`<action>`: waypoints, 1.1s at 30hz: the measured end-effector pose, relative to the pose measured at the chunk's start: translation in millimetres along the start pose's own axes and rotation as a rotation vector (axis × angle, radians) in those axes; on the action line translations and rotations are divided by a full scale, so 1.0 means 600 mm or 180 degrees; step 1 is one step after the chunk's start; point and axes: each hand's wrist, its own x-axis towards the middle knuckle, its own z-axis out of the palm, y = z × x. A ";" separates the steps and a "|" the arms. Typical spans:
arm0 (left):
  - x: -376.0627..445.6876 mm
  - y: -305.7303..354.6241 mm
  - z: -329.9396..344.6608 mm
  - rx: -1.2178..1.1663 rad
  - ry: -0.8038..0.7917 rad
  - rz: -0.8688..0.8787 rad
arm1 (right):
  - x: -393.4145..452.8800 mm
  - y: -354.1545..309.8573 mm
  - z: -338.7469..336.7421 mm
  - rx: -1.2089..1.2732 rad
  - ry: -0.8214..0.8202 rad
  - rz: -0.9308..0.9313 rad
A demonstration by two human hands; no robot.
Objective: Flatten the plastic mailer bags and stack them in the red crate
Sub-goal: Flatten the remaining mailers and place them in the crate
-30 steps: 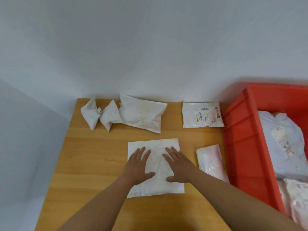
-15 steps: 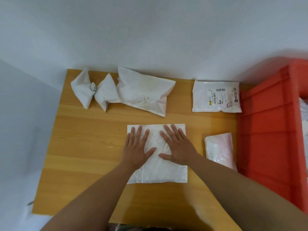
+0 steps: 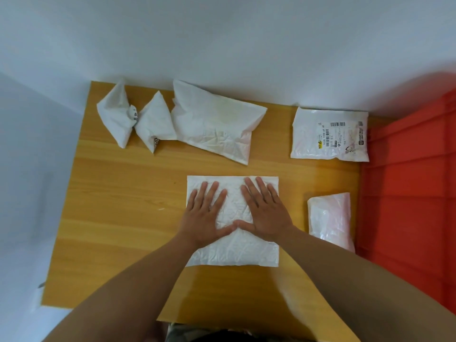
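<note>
A white crinkled mailer bag lies flat in the middle of the wooden table. My left hand and my right hand press on it palms down, fingers straight and spread, thumb tips nearly touching. Further back lie a twisted white bag, a large rumpled white bag and a labelled white bag. A folded pinkish bag lies right of my right hand. The red crate stands at the table's right side; only its outer wall shows.
A pale wall runs along the table's back edge and left side. The table's front edge lies close under my forearms. Bare wood shows on the left half of the table.
My hands have slid up the bag toward its far edge and their thumbs have come together. The view has tilted down and left, so the crate's inside has left the frame.
</note>
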 end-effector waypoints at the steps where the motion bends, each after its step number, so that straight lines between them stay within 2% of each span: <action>1: 0.000 -0.001 -0.002 0.0003 -0.0040 -0.0001 | 0.000 -0.001 -0.001 -0.0002 -0.0019 -0.0003; 6: -0.005 -0.006 -0.014 -0.0043 -0.0124 0.0055 | -0.002 -0.003 -0.014 0.0004 -0.0165 0.0011; 10: -0.032 0.009 -0.017 -0.0350 0.0098 -0.0106 | -0.027 -0.023 -0.022 0.0015 -0.0031 0.0092; 14: -0.072 0.024 0.012 -0.0394 0.0083 -0.0104 | -0.067 -0.053 0.006 0.0030 0.0068 0.0199; 20: -0.080 0.020 0.033 -0.0230 0.0138 -0.0116 | -0.075 -0.063 0.031 -0.0059 0.0021 0.0340; 33: -0.076 0.024 0.053 -0.0029 0.0387 -0.0177 | -0.073 -0.062 0.052 -0.0030 0.0262 0.0337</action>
